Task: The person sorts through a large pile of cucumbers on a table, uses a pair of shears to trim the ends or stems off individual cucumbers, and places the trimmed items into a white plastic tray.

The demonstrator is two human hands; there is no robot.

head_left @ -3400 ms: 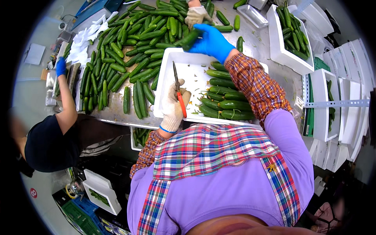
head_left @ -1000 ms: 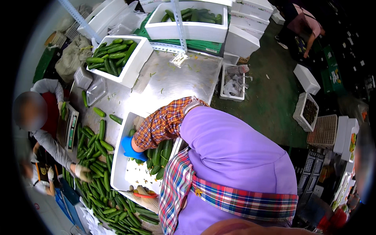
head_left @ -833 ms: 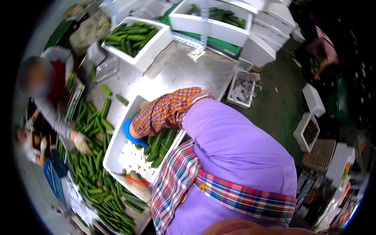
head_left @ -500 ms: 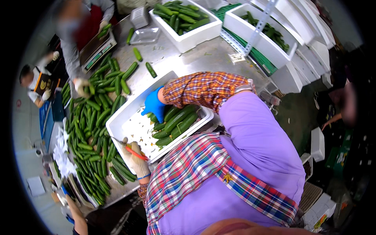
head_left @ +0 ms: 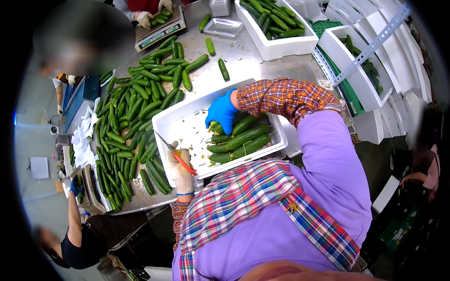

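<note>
A white foam box [head_left: 185, 122] sits at the table's front edge, cucumbers [head_left: 248, 145] lined up in its right half and small scraps scattered over its bottom. My left hand [head_left: 182, 169], in a cream knit glove, is closed on red-handled scissors [head_left: 183, 163] at the box's left side, blades pointing up-left. My right hand [head_left: 222, 113], in a blue glove, reaches inside over the row, fingers curled down around a cucumber [head_left: 215, 126] that it mostly hides.
A big cucumber pile [head_left: 140, 100] covers the steel table [head_left: 197, 98] left of the box. Co-workers' gloved hands [head_left: 145, 18] work by a scale [head_left: 154, 35]; another co-worker [head_left: 77, 248] is at lower left. Filled foam boxes [head_left: 276, 44] and stacked boxes [head_left: 412, 70] stand right.
My right hand has moved from over the pile down into the box since the oldest frame. The view swung right and has turned back toward the table.
</note>
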